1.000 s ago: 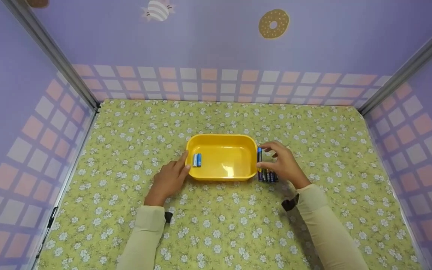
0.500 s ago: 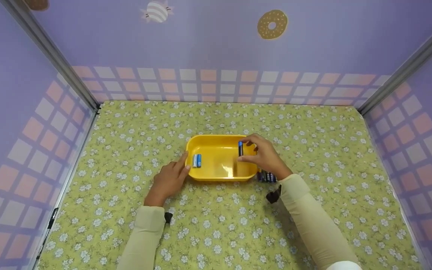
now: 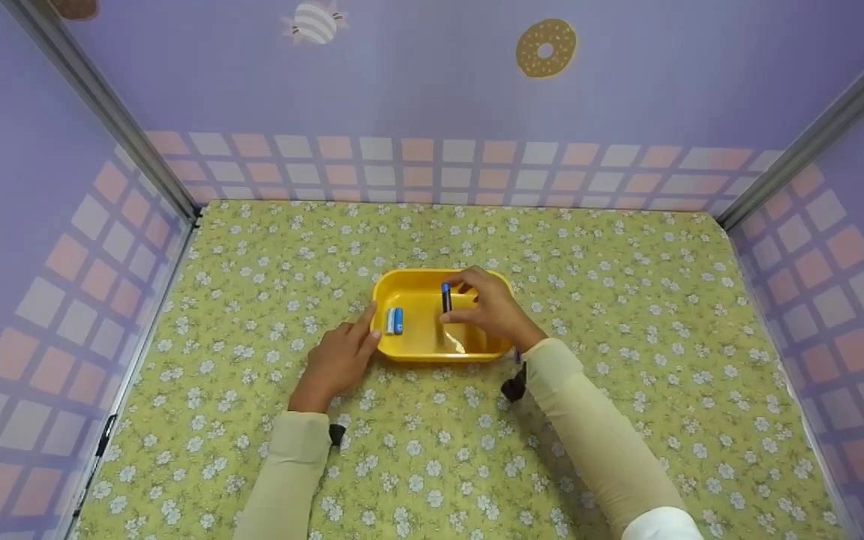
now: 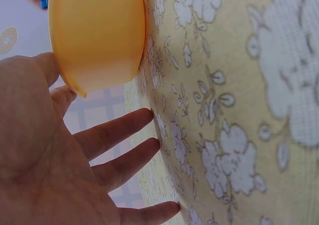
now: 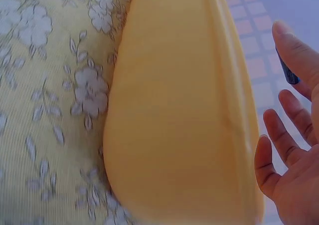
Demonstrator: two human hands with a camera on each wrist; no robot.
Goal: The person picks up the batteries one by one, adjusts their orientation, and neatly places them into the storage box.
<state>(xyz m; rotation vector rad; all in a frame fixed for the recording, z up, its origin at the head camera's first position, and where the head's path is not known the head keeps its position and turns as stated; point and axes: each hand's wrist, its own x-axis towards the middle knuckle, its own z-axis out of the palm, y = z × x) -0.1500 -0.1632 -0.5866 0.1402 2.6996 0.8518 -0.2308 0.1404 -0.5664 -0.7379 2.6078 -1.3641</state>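
A yellow plastic bin (image 3: 443, 352) sits on the tablecloth in the head view. Two light-blue batteries (image 3: 394, 321) lie side by side at its left end. My right hand (image 3: 493, 309) is over the bin's middle and pinches a dark battery with a blue end (image 3: 446, 298) between thumb and fingertip. That battery (image 5: 288, 71) shows partly behind the thumb in the right wrist view. My left hand (image 3: 336, 361) touches the bin's left rim with thumb and index finger. Its other fingers (image 4: 117, 135) stretch out straight to the tablecloth in the left wrist view.
A floral tablecloth (image 3: 312, 247) covers the table. Purple walls with a checked border (image 3: 432, 169) stand at the back and both sides. Right of the bin, my right wrist hides nearly all of the spot where several batteries lay in the earlier frames.
My right hand has carried the dark battery left, from beside the bin's right rim to above its middle. My left hand and the bin have stayed in place.
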